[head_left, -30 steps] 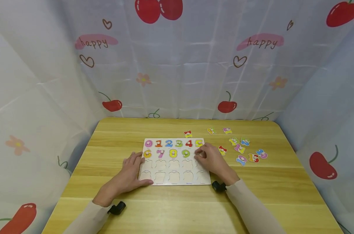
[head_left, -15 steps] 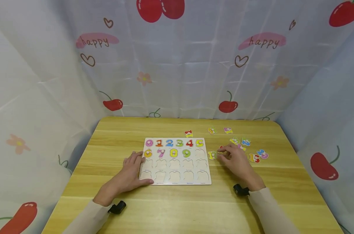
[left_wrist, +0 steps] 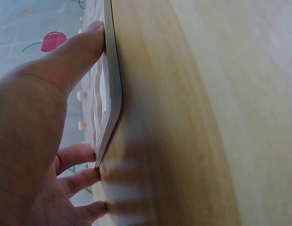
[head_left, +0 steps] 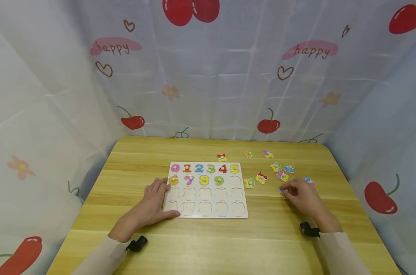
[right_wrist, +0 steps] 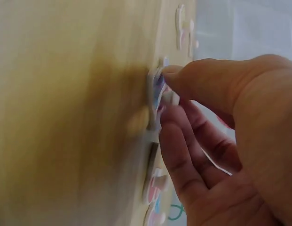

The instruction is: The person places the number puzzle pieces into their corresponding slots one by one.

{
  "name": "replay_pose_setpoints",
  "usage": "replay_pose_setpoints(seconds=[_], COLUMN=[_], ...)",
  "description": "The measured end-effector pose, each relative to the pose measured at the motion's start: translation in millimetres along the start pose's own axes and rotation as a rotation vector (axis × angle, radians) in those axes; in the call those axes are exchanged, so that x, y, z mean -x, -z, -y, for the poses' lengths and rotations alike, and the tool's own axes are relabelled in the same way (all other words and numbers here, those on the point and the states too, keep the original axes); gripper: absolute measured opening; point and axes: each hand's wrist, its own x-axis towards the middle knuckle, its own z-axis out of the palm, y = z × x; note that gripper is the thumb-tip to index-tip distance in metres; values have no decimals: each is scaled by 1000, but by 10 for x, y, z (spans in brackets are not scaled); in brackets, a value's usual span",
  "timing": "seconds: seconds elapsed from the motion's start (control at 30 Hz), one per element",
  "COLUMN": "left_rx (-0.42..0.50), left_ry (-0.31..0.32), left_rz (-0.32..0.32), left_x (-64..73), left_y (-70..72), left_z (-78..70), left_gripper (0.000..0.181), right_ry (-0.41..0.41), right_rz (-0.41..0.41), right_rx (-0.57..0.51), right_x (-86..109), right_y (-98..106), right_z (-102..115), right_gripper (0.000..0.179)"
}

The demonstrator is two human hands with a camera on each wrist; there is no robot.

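Note:
My left hand (head_left: 152,203) rests at the left side of a wooden number puzzle board (head_left: 213,196). In the left wrist view the thumb (left_wrist: 80,52) lies over the board's edge and the other fingertips touch its side and the table. Numbers 0 to 9 fill the board's upper recesses; the lower ones show bare wood. Right of the board, my right hand (head_left: 306,198) pinches a blue and purple number piece (right_wrist: 158,92) by its knob, between thumb and fingers, close over the table. The hand covers most of that piece in the head view.
A yellow-green number piece (head_left: 249,183) lies just right of the board, near a red-yellow piece (head_left: 261,177). Several more loose pieces, including a pink-yellow one (head_left: 282,175), are scattered behind. A printed curtain (head_left: 208,95) surrounds the wooden table (head_left: 208,244).
My right hand has left the board's right side and moved right to the blue and purple piece. The yellow-green piece now lies beside the board. My left hand has stayed put.

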Motion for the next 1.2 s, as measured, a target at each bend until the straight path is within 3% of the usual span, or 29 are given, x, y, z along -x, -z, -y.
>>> replay_pose_setpoints(seconds=[0.27,0.53,0.87,1.2], left_rx=[-18,-14,-6,-10], left_ry=[-5,1,-4,10], left_rz=[-5,4,-2,13], left_x=[20,16,25,-1], left_y=[11,2,15,11], left_z=[-10,-15,-4,-19], left_gripper=[110,109,109,110], right_ry=[-5,-15,85,98], right_rz=[-12,-33,-103,-38], right_rx=[-8,-30,-76,-130], right_x=[33,3,-234,-499], right_y=[-20,-70,-188,-436], right_z=[-29,83,366,708], right_gripper=[12,9,9,8])
